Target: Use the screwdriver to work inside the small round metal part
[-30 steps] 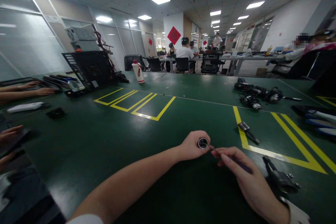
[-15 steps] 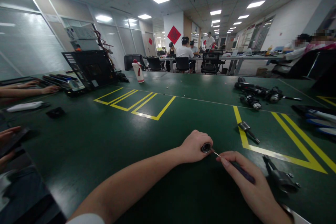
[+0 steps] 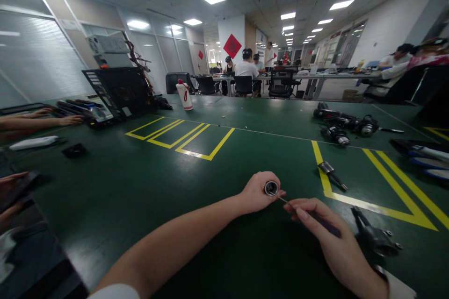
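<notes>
My left hand [image 3: 257, 192] is closed around a small round metal part [image 3: 271, 188], its hollow open end facing me. My right hand [image 3: 321, 224] grips the dark handle of a screwdriver [image 3: 324, 225]. The thin shaft points up and left, and its tip reaches the opening of the metal part. Whether the tip touches anything inside I cannot tell. To the right of my right hand lies a dark metal bracket-like part [image 3: 379, 238]. Further up, a metal cylinder with a thin shaft [image 3: 332, 175] lies across a yellow tape line.
The green table [image 3: 147, 187] carries yellow tape outlines. Several dark motor-like tools [image 3: 345, 121] lie at the back right. A white cup with a red strap [image 3: 184, 96] stands at the back, near a black frame [image 3: 121, 91]. Another person's hands [image 3: 70, 120] are at the left.
The metal part in my left hand has turned more toward me and shifted slightly left. The screwdriver has followed, its tip now at the opening.
</notes>
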The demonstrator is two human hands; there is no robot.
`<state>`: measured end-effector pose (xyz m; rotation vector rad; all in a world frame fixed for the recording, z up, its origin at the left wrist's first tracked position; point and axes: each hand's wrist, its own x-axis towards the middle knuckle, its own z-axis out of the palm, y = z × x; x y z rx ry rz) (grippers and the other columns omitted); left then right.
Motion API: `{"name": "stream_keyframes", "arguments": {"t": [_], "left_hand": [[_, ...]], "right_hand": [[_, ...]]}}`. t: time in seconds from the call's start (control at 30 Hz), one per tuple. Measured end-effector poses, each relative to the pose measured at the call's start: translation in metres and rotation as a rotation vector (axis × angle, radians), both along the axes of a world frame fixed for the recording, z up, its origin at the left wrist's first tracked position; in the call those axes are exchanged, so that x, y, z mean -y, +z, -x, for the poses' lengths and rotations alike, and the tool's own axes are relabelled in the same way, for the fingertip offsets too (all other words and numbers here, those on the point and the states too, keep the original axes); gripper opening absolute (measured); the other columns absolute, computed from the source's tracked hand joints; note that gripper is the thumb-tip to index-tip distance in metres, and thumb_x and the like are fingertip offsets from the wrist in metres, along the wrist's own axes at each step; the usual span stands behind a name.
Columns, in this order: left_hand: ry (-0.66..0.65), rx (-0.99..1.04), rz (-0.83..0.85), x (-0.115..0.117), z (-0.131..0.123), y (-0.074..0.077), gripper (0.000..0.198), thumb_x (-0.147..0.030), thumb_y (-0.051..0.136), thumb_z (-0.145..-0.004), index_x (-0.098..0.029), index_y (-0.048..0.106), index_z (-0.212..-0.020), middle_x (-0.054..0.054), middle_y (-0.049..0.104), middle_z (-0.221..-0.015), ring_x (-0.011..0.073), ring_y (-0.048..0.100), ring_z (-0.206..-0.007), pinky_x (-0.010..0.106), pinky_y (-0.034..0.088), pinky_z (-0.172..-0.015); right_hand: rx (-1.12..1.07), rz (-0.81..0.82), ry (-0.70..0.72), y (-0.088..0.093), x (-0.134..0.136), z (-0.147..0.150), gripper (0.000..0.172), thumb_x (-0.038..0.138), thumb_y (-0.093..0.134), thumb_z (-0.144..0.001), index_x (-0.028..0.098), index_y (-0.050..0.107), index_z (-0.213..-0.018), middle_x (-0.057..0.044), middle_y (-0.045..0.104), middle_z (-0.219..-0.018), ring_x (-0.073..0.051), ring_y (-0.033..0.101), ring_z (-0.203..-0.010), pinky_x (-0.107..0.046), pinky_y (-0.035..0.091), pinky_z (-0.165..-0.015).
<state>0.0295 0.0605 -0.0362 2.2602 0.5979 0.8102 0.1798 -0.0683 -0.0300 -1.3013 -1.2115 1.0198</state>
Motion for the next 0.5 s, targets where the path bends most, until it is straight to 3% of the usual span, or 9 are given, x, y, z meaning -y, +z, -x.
{"name": "stream_keyframes", "arguments": {"t": [0.27,0.5], "left_hand": [[0.020,-0.122,-0.127,0.002,0.001,0.002,0.018,-0.031,0.061,-0.078,-0.016,0.054,-0.072,-0.002,0.056,-0.071,0.0106,0.052,-0.067,0.025,0.040,-0.071],[0.024,-0.213,-0.256,0.004,0.002,0.002,0.014,-0.029,0.058,-0.081,-0.016,0.055,-0.075,-0.001,0.058,-0.073,0.0128,0.054,-0.071,0.028,0.039,-0.074]], "right_hand": [[0.169,-0.082,-0.053,0.015,0.000,0.004,0.022,0.042,0.061,-0.076,0.022,0.070,-0.079,-0.007,0.071,-0.090,-0.024,0.066,-0.085,-0.035,0.054,-0.075],[0.272,-0.186,-0.044,0.009,0.004,0.006,0.015,0.035,0.061,-0.078,0.025,0.070,-0.084,-0.005,0.071,-0.092,-0.023,0.066,-0.088,-0.033,0.054,-0.077]]}}
